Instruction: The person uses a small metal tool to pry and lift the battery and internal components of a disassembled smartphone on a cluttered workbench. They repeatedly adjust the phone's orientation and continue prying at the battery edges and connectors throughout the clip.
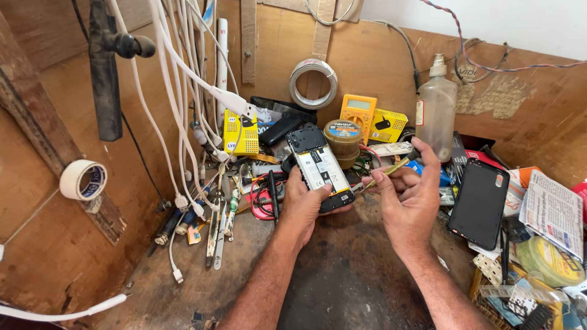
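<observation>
Hands (361, 198) hold opened phone (320, 166); bottle (436, 116) near-empty.

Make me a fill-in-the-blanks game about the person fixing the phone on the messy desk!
1. The left hand holds an opened black phone with its back cover off, so its white ____ shows.
2. The right hand holds a thin brass-coloured tool that points toward the ____.
3. The black rubber phone case lies to the ____ of the right hand.
4. The yellow multimeter stands at the back, against the ____ wall.

Missing words: battery; phone; right; wooden
</observation>
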{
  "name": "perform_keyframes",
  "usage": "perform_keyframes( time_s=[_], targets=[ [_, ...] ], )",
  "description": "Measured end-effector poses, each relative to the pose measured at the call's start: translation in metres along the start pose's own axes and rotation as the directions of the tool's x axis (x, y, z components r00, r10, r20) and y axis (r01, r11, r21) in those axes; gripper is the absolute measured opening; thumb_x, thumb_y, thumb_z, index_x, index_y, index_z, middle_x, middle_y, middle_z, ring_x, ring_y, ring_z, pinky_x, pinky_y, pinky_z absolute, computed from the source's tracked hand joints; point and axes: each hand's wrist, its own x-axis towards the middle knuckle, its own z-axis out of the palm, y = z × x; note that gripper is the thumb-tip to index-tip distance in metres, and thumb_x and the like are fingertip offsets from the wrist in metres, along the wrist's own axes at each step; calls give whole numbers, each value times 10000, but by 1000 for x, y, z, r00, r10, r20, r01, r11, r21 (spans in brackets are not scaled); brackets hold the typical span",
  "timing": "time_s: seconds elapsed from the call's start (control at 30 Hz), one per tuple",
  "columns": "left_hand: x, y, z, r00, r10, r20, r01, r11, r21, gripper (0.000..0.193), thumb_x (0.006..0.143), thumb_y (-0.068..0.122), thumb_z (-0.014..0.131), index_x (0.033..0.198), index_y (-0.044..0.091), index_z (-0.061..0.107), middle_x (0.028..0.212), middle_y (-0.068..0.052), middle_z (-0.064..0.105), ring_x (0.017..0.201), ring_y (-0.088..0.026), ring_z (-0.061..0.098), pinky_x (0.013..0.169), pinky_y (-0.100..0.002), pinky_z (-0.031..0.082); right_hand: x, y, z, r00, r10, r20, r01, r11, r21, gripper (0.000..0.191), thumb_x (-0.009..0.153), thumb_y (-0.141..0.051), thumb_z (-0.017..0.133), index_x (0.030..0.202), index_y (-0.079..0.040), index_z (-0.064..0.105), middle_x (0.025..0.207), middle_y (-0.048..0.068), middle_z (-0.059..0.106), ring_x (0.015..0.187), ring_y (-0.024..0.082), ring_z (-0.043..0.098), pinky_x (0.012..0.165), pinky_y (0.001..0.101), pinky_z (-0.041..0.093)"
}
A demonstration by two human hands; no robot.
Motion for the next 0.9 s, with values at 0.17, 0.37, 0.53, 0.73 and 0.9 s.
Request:
perform_keyframes(
  time_s=[0.17, 0.37, 0.53, 0.73, 0.9],
  targets=[
    [-1, -15, 8, 1000, 14, 3, -14, 1000, -1, 529, 866, -135, 502, 1355, 44, 407, 1189, -186, 644, 985, -331, 726, 694, -498, 693, -10, 11, -17, 997, -62, 45, 67, 990, -123, 644, 1016, 70, 593, 1547, -27, 241, 1001, 148, 685, 920, 178, 720, 840, 304, 612],
    [-6, -21, 12, 999, 40, 24, -40, 999, -1, 535, 873, -129, 508, 1367, 53, 410, 1205, -177, 647, 992, -320, 726, 697, -493, 694, -10, 12, -34, 988, 93, 120, -27, 886, -463, 196, 979, -90, 655, 1156, -13, 625, 913, 70, 709, 792, 128, 669, 680, 295, 548],
    [-9, -25, 18, 998, 49, 34, -49, 999, 8, 526, 880, -126, 508, 1368, 40, 405, 1204, -183, 650, 991, -326, 729, 698, -491, 697, -12, 5, -43, 960, 230, 159, -71, 752, -656, 162, 878, -140, 745, 956, 0, 717, 741, 117, 643, 625, 189, 570, 590, 365, 466],
    [-13, -23, 26, 999, 37, 31, -37, 999, 9, 507, 899, -112, 516, 1369, 30, 390, 1210, -187, 650, 1004, -319, 729, 684, -486, 697, -12, -2, -48, 942, 245, 228, -41, 760, -648, 131, 868, -107, 715, 950, -5, 706, 779, 126, 652, 645, 198, 613, 603, 376, 502],
    [-12, -27, 34, 998, 55, 20, -55, 998, 9, 518, 888, -120, 524, 1368, 19, 385, 1211, -185, 645, 993, -324, 728, 667, -485, 689, -10, -5, -53, 940, 203, 274, 21, 768, -640, 150, 856, -107, 699, 973, -13, 697, 832, 134, 667, 692, 237, 661, 653, 392, 528]
  ],
)
